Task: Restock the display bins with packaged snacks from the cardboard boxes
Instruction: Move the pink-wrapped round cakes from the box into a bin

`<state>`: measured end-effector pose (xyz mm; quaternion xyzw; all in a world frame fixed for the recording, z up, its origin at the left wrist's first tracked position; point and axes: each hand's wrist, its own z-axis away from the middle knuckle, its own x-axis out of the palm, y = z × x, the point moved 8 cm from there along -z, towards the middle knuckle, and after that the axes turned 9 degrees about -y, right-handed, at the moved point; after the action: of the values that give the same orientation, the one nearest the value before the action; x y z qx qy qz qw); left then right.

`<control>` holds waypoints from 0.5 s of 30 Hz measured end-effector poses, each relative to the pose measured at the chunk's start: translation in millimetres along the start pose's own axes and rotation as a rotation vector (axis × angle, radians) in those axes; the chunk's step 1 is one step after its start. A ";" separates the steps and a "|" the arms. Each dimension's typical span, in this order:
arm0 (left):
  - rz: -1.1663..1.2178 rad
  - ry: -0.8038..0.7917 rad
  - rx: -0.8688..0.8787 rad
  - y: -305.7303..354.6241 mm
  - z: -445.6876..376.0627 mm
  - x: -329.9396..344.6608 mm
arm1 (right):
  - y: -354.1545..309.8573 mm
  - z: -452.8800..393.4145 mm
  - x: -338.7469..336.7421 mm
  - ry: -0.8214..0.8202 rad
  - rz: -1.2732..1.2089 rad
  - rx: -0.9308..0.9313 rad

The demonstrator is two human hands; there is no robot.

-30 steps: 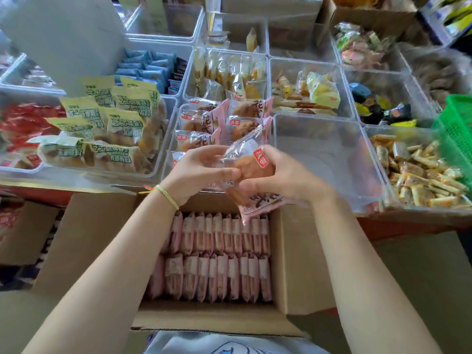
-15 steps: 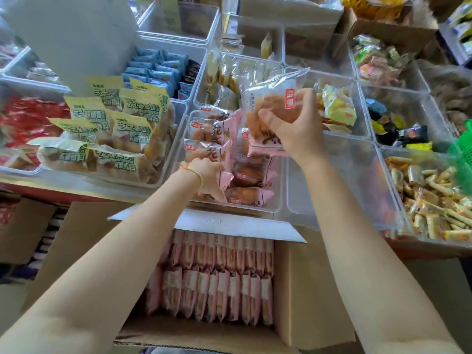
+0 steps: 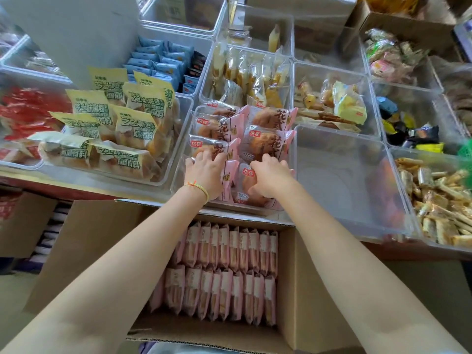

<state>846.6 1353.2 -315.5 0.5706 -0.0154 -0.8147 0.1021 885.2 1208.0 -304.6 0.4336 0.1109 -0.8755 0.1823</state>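
An open cardboard box [image 3: 287,277] below me holds two rows of upright pink bread packets [image 3: 222,272]. Just beyond it, a clear display bin [image 3: 181,159] is filled with the same pink packets lying flat [image 3: 265,118]. Both hands are inside this bin at its near end. My right hand [image 3: 270,177] is curled around a pink packet [image 3: 246,181] at the front right corner, thumb under it. My left hand [image 3: 204,172] lies with fingers spread on top of the packets at the front left, gripping nothing.
An empty clear bin [image 3: 344,180] stands right of the pink one. Yellow-labelled bread packs [image 3: 115,129] fill the bin on the left, stick snacks [image 3: 439,205] the far-right one. Further bins of mixed snacks lie behind. The box's left flap [image 3: 84,251] hangs outward.
My right hand has carried the pink packet from up over the back bins down into the front right of the pink bin. My left hand stayed in the bin, shifting slightly.
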 end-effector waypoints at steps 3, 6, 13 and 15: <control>0.014 -0.007 0.013 1.5 -1.5 5.1 | 1.6 -8.1 5.6 0.035 0.040 0.001; -0.037 -0.076 0.016 3.3 -1.5 12.4 | 1.1 -11.8 15.3 0.071 0.004 -0.074; -0.032 -0.134 0.007 4.5 2.1 14.8 | 4.5 -5.8 20.8 0.096 0.029 -0.152; -0.011 -0.131 0.013 4.5 4.0 13.2 | 1.6 -2.7 22.0 0.109 0.063 -0.150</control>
<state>839.2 1346.0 -325.7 0.5167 -0.0245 -0.8508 0.0927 875.6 1202.6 -323.8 0.4688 0.1722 -0.8337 0.2355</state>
